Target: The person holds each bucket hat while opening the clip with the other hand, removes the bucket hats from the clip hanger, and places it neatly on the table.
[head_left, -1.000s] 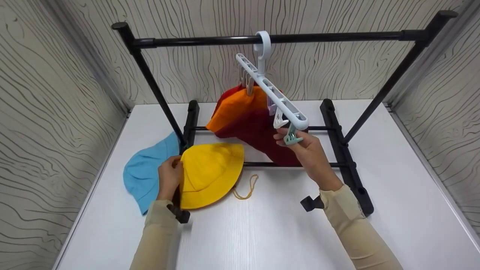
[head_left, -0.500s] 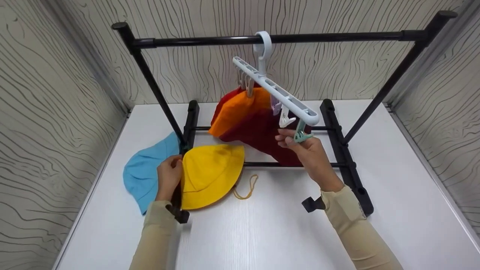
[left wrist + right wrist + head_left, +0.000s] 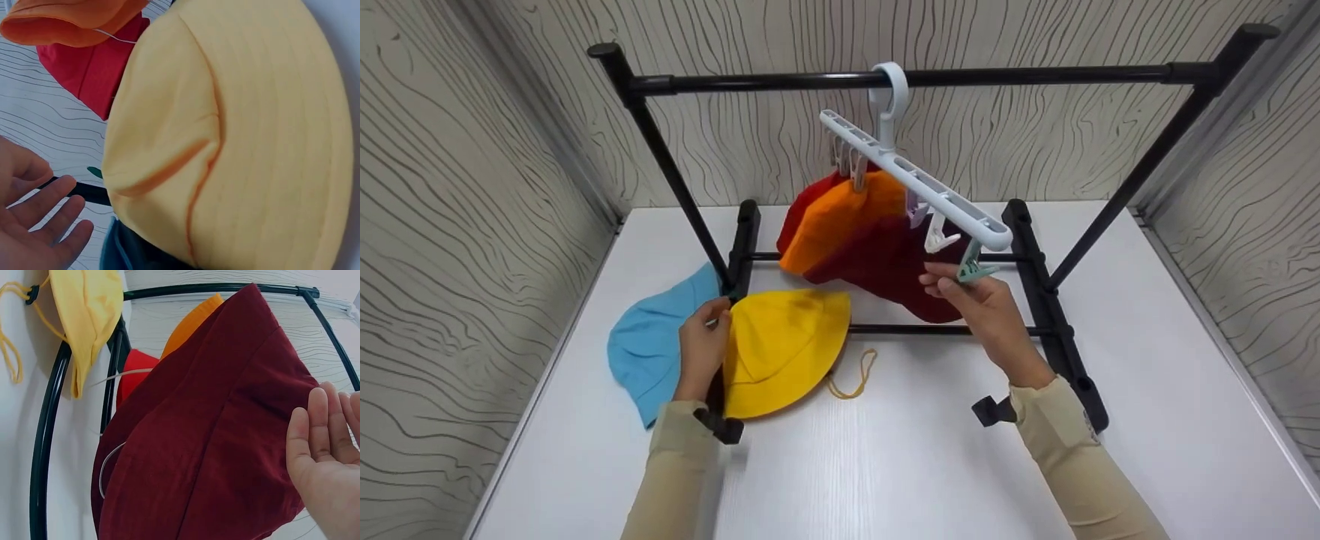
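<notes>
A yellow hat (image 3: 787, 352) stands at the left front of the rack, its cord (image 3: 855, 386) trailing on the table. My left hand (image 3: 703, 349) is against the hat's left edge in the head view, thumb and finger close together. In the left wrist view those fingers look apart from the cloth, so a grip is unclear. My right hand (image 3: 332, 444) has straight fingers beside a maroon hat (image 3: 214, 422). In the head view it is near the mint clip (image 3: 975, 266) at the near end of a white clip hanger (image 3: 919, 180). Orange (image 3: 840, 221) and red (image 3: 799, 214) hats hang farther back.
A light blue hat (image 3: 652, 345) lies left of the yellow one. The black rack's top bar (image 3: 1035, 76) carries the hanger, and its lower bars (image 3: 900, 329) and feet (image 3: 1072, 360) stand on the white table (image 3: 870, 480). A white clip (image 3: 939, 236) hangs beside the mint one.
The hanger's near end has swung right, carrying its clips and hats. My right hand has moved slightly right. The yellow hat has shifted a little right, while my left fingers have risen slightly.
</notes>
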The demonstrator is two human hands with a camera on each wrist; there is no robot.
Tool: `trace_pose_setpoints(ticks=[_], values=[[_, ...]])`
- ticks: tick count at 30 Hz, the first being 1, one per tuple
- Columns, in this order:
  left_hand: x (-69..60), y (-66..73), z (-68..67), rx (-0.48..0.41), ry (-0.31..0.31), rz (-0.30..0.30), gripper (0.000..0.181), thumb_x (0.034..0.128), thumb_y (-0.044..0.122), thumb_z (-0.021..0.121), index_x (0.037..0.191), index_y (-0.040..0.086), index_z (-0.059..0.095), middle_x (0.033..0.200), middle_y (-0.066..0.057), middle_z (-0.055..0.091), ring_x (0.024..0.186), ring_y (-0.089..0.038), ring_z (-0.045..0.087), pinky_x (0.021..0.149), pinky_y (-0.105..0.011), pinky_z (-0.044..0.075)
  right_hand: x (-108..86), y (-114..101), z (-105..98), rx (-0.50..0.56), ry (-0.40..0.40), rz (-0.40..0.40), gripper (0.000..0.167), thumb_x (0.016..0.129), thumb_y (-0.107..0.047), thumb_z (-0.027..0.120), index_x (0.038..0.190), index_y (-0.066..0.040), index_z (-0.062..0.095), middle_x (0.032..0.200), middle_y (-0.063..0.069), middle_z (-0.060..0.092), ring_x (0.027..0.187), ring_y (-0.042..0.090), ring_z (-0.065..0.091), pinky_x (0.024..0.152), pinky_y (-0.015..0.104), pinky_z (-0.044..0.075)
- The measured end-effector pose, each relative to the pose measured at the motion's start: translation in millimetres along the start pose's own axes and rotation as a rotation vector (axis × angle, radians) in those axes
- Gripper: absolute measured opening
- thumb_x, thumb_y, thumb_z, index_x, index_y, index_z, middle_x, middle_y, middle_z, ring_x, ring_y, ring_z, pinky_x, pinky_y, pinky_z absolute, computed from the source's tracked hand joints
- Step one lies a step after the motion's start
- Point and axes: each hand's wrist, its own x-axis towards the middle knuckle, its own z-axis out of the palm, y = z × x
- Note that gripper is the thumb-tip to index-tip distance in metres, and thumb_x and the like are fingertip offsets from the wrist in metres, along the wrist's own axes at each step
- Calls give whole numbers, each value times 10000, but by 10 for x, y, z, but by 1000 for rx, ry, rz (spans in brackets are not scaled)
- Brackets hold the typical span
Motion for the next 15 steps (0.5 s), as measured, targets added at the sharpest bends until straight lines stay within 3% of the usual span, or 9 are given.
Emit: trace_pose_setpoints(ticks=[7, 15], values=[[-52, 172, 39, -28, 35, 80, 324, 968, 77, 536, 1279, 10, 594, 1252, -183, 619, 1149, -290, 582, 987, -429, 494, -31, 15, -30, -39, 29, 13, 337, 961, -194, 585, 1258, -39, 619, 1139, 94, 685, 1072, 200, 650, 983, 200, 473], [-104, 320, 127, -96, 107, 183, 323, 951, 66, 573, 1258, -30, 595, 1232, -193, 631, 1116, -308, 599, 987, -436, 490, -53, 62, -97, -83, 112, -90, 294, 958, -65, 560, 1236, 8, 622, 1100, -72, 693, 1026, 81, 657, 942, 181, 493]])
